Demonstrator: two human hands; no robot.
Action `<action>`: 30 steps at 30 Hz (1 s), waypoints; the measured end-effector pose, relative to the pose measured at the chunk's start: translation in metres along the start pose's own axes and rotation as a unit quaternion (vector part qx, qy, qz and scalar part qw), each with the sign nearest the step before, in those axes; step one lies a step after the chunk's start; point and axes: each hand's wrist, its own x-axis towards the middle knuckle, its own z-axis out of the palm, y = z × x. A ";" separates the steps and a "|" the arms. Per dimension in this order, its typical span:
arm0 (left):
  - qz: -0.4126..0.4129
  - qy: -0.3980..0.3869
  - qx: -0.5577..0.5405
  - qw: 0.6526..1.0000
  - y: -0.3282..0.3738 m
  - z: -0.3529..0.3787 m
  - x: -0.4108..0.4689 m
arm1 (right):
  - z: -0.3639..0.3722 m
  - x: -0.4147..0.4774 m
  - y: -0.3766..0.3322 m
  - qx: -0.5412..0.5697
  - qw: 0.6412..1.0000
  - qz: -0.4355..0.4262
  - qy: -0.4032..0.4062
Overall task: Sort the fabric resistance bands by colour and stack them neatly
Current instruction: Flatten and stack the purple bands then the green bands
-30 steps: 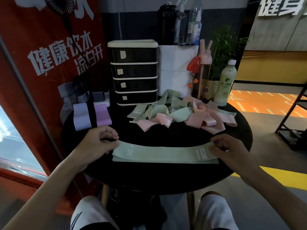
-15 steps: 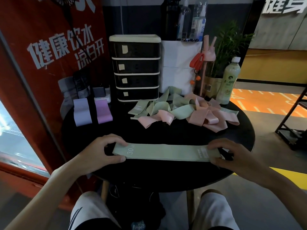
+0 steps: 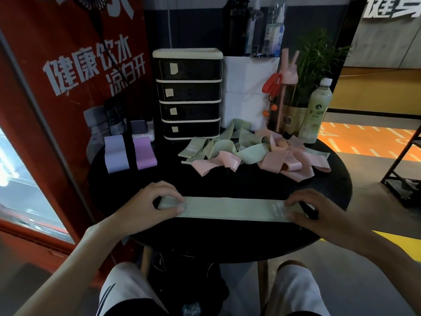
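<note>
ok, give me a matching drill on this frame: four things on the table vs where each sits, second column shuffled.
Things:
1. flat green band
2. lilac band
3. band pile
4. drawer unit

Places:
A. upright at the back of the table
B. along the near edge, left hand and right hand holding its ends
C. loose heap of pink and green, mid-table
D. flat at the left, beside the purple band

Pairs: 1-B, 2-D, 3-C, 4-A
</note>
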 end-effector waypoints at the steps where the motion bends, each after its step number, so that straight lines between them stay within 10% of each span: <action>1: 0.002 -0.001 0.014 1.000 -0.001 0.002 0.001 | -0.002 0.001 -0.001 -0.003 1.000 0.000 -0.013; 23: -0.013 0.026 -0.029 0.999 0.005 -0.007 0.011 | 0.084 0.130 -0.095 -0.119 0.989 -0.077 0.030; 30: -0.050 0.085 0.113 0.989 -0.008 -0.029 0.107 | 0.093 0.134 -0.090 -0.192 0.979 -0.074 -0.006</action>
